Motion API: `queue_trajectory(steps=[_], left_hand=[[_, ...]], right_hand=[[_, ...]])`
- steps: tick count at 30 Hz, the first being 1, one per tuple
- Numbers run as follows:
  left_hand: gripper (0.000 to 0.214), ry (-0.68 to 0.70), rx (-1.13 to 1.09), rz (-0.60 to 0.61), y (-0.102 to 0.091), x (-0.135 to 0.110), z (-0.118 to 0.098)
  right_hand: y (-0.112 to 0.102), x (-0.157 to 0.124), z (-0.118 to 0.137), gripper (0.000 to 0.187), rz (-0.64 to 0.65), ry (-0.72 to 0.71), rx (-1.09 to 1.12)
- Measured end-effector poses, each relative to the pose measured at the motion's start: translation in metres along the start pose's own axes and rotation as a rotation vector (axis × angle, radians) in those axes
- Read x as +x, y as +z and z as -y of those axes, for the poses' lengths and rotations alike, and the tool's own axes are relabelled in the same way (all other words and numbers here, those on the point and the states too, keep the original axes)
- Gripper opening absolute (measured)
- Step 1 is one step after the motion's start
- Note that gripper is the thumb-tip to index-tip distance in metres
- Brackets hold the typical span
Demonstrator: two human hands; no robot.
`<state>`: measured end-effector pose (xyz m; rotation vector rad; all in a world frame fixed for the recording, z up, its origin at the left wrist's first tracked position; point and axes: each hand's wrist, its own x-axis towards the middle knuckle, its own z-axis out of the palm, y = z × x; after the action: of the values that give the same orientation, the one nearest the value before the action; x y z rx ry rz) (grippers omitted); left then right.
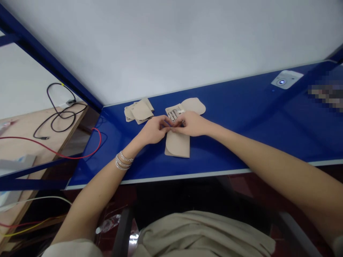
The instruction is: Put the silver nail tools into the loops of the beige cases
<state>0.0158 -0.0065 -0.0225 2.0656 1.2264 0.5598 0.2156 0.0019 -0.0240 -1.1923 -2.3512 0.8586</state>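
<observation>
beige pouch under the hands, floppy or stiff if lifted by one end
The beige pouch lies thin and flat, so it probably bends. The metal tools tucked in it likely weight that end and might slide out if tipped. On the glossy blue table it may slip when pushed.

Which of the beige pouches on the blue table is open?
The pouch under the left hand and right hand, flap back, metal tools showing. The stack to its left is closed.
</observation>
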Motion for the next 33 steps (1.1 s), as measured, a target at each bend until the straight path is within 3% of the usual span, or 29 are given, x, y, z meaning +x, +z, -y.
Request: queue_trajectory(steps=[7,11,24,33], left_hand=[[0.02,-0.13,-0.101,0.106,-0.0053,-0.0017,-0.0081],[0.023,-0.131,-0.121,0.14,-0.0072,-0.002,-0.0082],[0.025,-0.092,-0.215,0.052,0.0013,0.0025,0.0003],[0.02,-0.106,-0.302,0.079,0.0013,0.002,-0.0002]], right_hand=[[-0.0018,0.0005,0.001,0.023,0.017,0.005,-0.03],[-0.0022,0.0011,-0.0002,0.024,0.016,0.005,-0.037],[-0.0035,0.0006,-0.0003,0.023,0.055,0.009,-0.02],[-0.0043,0.0005,0.0054,0.014,0.083,0.043,-0.053]])
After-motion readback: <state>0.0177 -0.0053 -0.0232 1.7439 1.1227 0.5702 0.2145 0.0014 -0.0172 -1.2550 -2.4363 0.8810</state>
